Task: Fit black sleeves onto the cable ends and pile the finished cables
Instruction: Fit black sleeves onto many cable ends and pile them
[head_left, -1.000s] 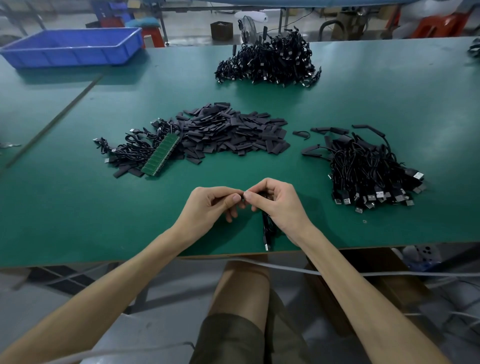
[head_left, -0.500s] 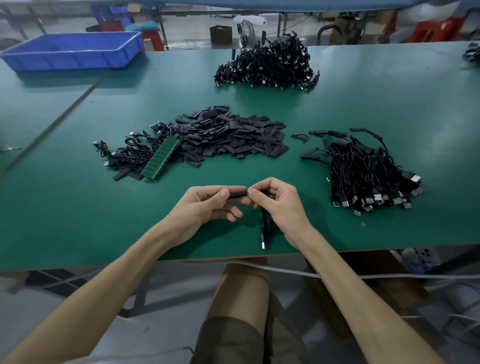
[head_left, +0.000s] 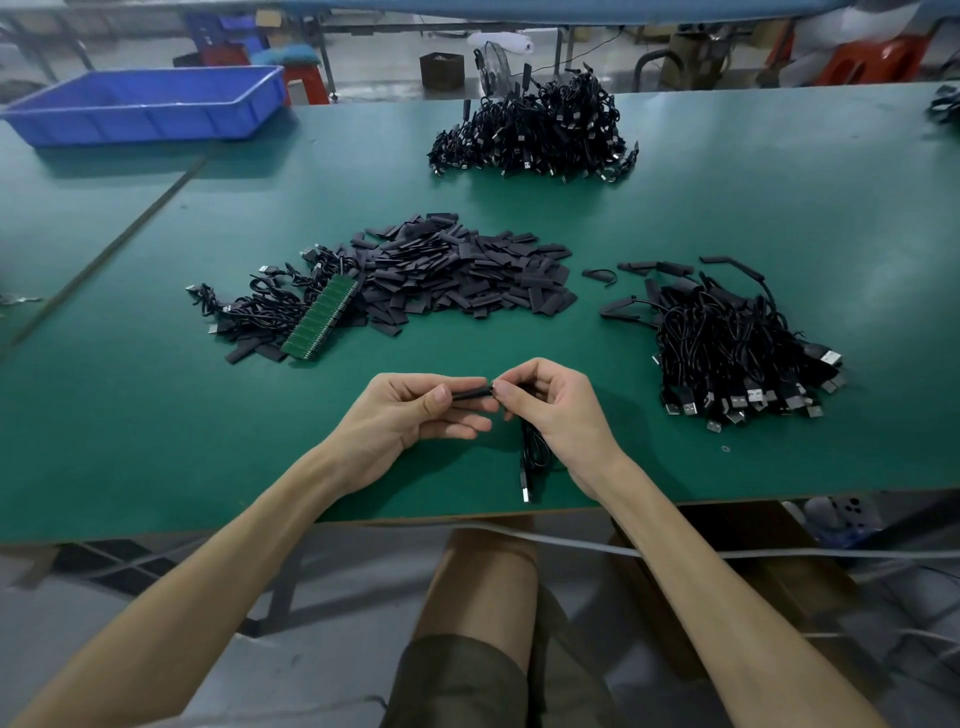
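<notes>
My left hand (head_left: 410, 415) pinches a black sleeve (head_left: 470, 393) between thumb and fingers, holding it level above the green table (head_left: 156, 415). My right hand (head_left: 550, 410) pinches the end of a black cable (head_left: 532, 452) right at the sleeve's mouth. The cable hangs down from that hand and its USB plug (head_left: 527, 489) lies near the table's front edge. Loose black sleeves (head_left: 457, 270) are heaped in the middle of the table. A pile of cables (head_left: 727, 348) with USB plugs lies to the right.
A smaller bunch of cables (head_left: 254, 312) and a green strip of circuit boards (head_left: 322, 317) lie left of the sleeves. Another cable heap (head_left: 535, 135) sits at the far middle. A blue bin (head_left: 150, 104) stands at the back left.
My left hand has drawn slightly left, so more of the black sleeve shows between the two hands. The cable still hangs from my right hand.
</notes>
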